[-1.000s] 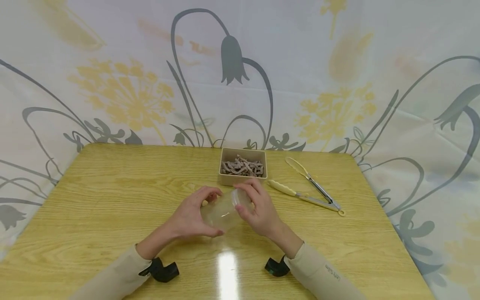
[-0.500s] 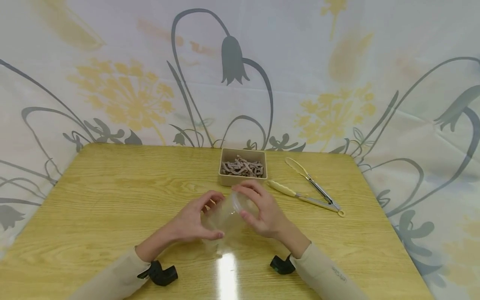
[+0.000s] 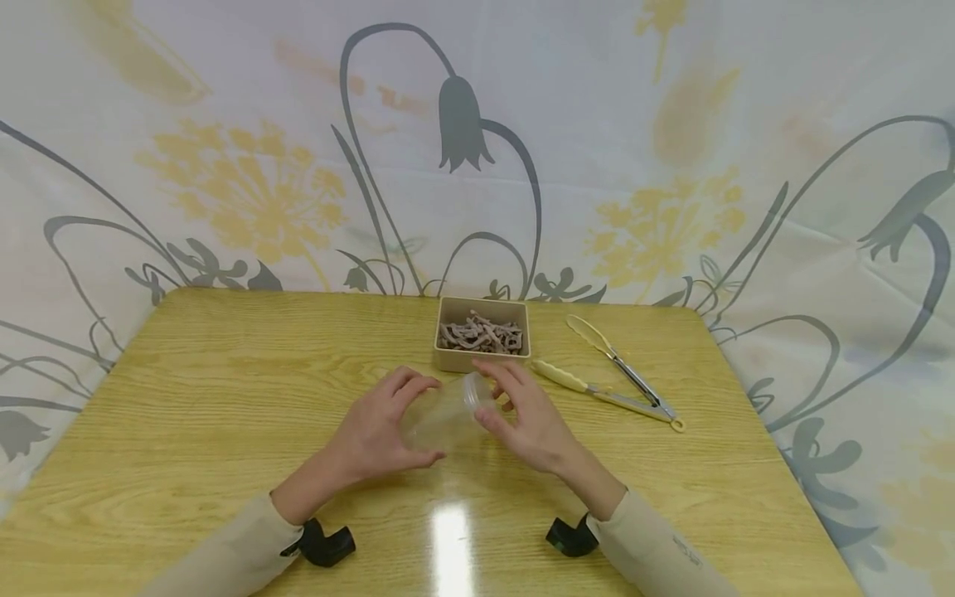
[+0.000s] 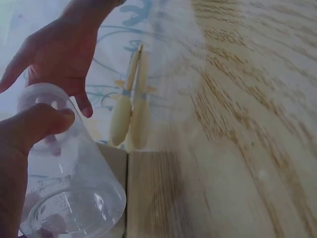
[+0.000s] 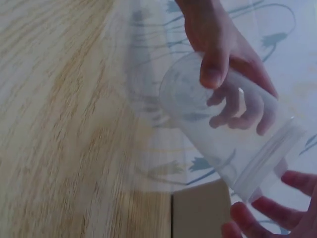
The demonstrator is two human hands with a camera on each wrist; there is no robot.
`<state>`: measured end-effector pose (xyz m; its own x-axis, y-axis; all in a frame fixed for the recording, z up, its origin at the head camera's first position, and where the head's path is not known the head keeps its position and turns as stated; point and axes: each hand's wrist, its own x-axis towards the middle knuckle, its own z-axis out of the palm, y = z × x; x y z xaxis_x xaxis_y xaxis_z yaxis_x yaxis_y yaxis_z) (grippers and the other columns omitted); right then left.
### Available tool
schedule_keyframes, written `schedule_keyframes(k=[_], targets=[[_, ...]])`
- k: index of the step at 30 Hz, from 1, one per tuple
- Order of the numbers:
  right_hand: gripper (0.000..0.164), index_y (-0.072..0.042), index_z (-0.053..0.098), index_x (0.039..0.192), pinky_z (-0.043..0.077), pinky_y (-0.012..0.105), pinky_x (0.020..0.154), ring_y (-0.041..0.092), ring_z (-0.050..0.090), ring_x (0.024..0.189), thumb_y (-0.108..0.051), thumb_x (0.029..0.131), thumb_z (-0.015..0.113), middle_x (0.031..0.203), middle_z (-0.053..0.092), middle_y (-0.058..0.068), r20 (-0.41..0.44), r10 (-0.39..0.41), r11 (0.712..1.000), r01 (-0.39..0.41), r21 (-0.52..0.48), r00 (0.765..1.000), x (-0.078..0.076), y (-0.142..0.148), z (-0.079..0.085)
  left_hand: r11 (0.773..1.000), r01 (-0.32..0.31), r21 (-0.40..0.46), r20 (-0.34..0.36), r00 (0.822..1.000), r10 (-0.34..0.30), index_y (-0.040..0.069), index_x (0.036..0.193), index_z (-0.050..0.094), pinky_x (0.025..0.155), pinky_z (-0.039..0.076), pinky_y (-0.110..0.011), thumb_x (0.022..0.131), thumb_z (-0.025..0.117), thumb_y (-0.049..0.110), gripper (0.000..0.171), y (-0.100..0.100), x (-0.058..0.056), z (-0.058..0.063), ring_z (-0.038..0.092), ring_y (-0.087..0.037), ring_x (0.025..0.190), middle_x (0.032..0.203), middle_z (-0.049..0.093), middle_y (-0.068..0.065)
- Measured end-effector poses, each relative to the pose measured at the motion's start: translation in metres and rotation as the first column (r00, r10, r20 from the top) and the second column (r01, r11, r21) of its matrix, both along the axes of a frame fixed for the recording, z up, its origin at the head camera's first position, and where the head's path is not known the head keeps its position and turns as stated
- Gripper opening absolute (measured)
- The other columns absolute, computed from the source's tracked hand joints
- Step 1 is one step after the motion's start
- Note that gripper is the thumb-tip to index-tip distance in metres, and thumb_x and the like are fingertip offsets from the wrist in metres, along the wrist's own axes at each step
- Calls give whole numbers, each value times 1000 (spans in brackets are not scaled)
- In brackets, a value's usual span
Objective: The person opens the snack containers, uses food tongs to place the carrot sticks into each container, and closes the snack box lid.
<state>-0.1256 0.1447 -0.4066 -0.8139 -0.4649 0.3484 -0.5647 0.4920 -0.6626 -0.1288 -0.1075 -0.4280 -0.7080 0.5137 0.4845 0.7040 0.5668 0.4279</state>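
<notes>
Over the table [image 3: 283, 356], left fingers [image 3: 412, 387] grip a clear jar [image 3: 442, 417], right fingers [image 3: 501, 375] spread by its rim [image 3: 471, 390]

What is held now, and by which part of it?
The left hand holds the clear jar by its side; the right hand is at its rimmed end, grip unclear.
</notes>
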Motion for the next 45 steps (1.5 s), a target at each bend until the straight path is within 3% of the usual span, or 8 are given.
schedule_keyframes(k=[5,12,15,21,30,35,40,45], targets=[[57,-9,50,145,57,39,78,21,56,101,-41,99,58,126,56,9,94,15,999,-11,-42,995,2,1,0,999,-12,-30,-32,999,11,12,127,59,73,55,-35,62,91,48,81,-1,0,1,58,-18,93,114,56,-3],[62,-7,53,140,50,52,95,31,50,124,-9,81,74,142,49,11,53,209,968,-199,-152,977,-2,8,-5,998,61,9,184,981,-61,15,130,57,77,55,-34,63,93,41,80,-8,1,5,58,-16,101,115,54,1],[69,-5,49,143,44,58,102,32,45,131,-8,79,74,147,44,13,60,249,955,-235,-179,967,-3,9,-5,998,67,7,190,980,-67,16,132,57,77,55,-32,64,92,41,80,-9,1,6,58,-16,101,116,54,1],[66,-4,38,151,45,58,101,37,48,127,-15,93,68,148,41,15,226,128,977,-84,-194,966,-1,5,-3,999,40,-38,87,996,-36,16,134,58,73,54,-30,66,92,42,80,-7,2,5,57,-14,92,118,54,1],[58,-6,44,148,57,38,84,36,58,117,-21,96,68,142,50,16,427,38,981,47,-187,903,1,3,1,996,-20,-91,-52,999,15,15,131,60,73,53,-35,66,91,43,77,-4,4,6,57,-18,92,116,56,-4],[62,0,46,145,46,48,104,36,48,128,-5,89,73,144,47,17,390,195,943,-63,-326,900,-2,10,-3,999,8,-39,99,995,-5,17,134,59,75,54,-34,66,92,41,80,-5,5,7,57,-15,94,117,55,1],[71,3,43,146,28,52,116,32,34,142,9,82,73,153,38,18,278,358,889,-234,-395,891,-4,17,-4,998,34,54,305,951,-49,18,135,58,83,53,-36,67,91,39,79,-8,6,10,57,-16,104,116,55,5],[74,0,36,151,33,54,112,33,34,141,-1,87,74,154,34,19,320,283,922,-165,-351,904,-2,15,0,998,31,46,243,969,-41,19,135,58,80,54,-35,67,91,40,79,-8,6,8,58,-16,102,119,55,4]])
